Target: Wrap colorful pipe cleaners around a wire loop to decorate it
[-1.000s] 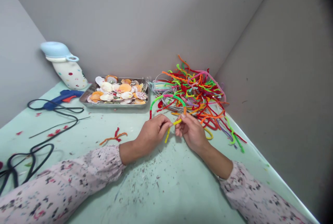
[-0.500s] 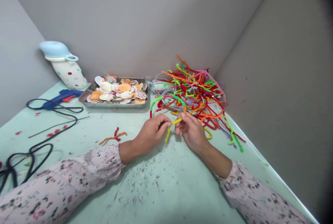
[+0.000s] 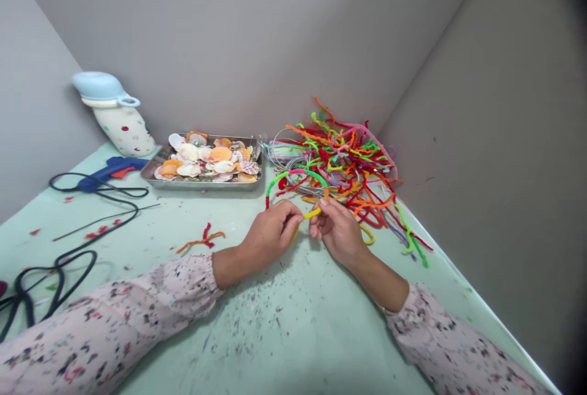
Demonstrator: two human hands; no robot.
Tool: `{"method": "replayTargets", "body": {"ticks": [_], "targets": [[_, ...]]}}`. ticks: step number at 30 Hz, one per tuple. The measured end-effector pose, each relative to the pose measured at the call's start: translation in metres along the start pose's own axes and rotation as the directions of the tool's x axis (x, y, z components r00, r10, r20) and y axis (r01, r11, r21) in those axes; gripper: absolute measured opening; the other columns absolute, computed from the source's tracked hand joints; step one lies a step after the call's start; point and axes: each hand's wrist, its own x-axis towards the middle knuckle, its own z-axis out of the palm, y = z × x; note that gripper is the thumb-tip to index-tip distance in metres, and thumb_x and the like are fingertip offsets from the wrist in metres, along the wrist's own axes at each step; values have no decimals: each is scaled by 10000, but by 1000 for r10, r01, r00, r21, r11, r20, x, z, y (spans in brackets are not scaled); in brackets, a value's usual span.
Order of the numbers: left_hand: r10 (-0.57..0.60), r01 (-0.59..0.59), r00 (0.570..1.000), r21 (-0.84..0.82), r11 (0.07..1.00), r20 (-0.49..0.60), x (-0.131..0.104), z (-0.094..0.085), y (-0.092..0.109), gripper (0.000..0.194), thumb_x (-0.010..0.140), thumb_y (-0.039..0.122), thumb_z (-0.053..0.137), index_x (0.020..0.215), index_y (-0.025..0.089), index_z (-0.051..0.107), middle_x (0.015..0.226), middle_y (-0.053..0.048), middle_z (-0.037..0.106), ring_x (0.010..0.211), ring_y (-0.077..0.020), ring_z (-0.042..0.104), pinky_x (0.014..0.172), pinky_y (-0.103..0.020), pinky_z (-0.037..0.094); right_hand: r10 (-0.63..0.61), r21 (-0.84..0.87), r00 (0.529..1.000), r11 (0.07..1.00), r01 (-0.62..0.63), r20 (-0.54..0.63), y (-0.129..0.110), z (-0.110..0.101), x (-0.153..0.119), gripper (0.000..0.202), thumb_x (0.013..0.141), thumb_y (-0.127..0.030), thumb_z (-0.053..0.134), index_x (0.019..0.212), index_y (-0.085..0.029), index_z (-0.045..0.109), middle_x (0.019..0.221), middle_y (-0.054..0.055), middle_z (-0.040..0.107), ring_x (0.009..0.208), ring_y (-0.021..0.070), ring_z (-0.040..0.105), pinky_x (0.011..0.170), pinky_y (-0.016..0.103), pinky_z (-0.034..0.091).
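Two hands at work on coloured fuzzy stems, with the metal tray (image 3: 206, 186) as the point of reference. The tray stands on a pale green worktop (image 3: 321, 334) and carries a layer of seashells (image 3: 220, 155), white, orange and speckled. In front of the tray and to its right, the left hand (image 3: 270, 230) has its grip pinched on a yellow strand (image 3: 312, 214), a short tail of which shows below the fingertips. The right hand (image 3: 342, 233), farther right of the tray, has its grip closed on the other end of the same strand, together with the orange end of a fuzzy arch (image 3: 296, 171). This arch, banded red, green, pink, green and orange, rises just right of the tray's front corner; its red end reaches down to the left hand, and the fingers cover the joint between orange and yellow. Right of the tray lie loops of pale wire (image 3: 276, 138) and a tangled heap of stems (image 3: 358, 162). Before the tray rests a small orange and red twist (image 3: 204, 241). Left of the tray are a blue glue gun (image 3: 107, 175), a dark looping cord (image 3: 68, 260) and, behind the gun, a white bottle (image 3: 123, 129) with a light blue cap
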Motion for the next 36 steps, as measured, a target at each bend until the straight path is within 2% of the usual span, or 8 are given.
{"method": "replayTargets", "body": {"ticks": [5,9,21,36], "targets": [[-5,8,1000,-136,991,26,0,-2,-1,219,904,270,394,834,162,570,759,-14,570,725,-134,514,690,-241,395,-17,-1,1000,1000,17,-3,1,-1,0,199,788,-372,598,749,-182,554,529,-13,609,406,112,562,343,181,366],[7,-1,1000,-182,983,30,0,-2,-1,200,897,260,415,853,157,579,781,-14,580,742,-130,520,705,-236,396,-24,3,1000,1000,24,-9,1,-1,0,194,792,-367,594,747,-183,553,528,-14,606,401,111,557,347,183,367],[-10,16,999,-158,987,37,-1,-2,-1,165,876,230,430,877,161,580,780,-11,588,719,-128,521,676,-237,397,-26,11,1000,1000,26,8,1,-1,0,178,804,-345,576,743,-179,552,529,-12,611,397,111,560,348,182,367],[32,-32,999,-61,998,6,-1,1,-2,137,869,196,441,848,161,572,759,-9,577,691,-125,509,648,-242,390,-14,20,1000,1000,14,3,2,-1,1,186,792,-346,587,745,-169,557,524,-12,610,388,108,563,338,169,372]]}}
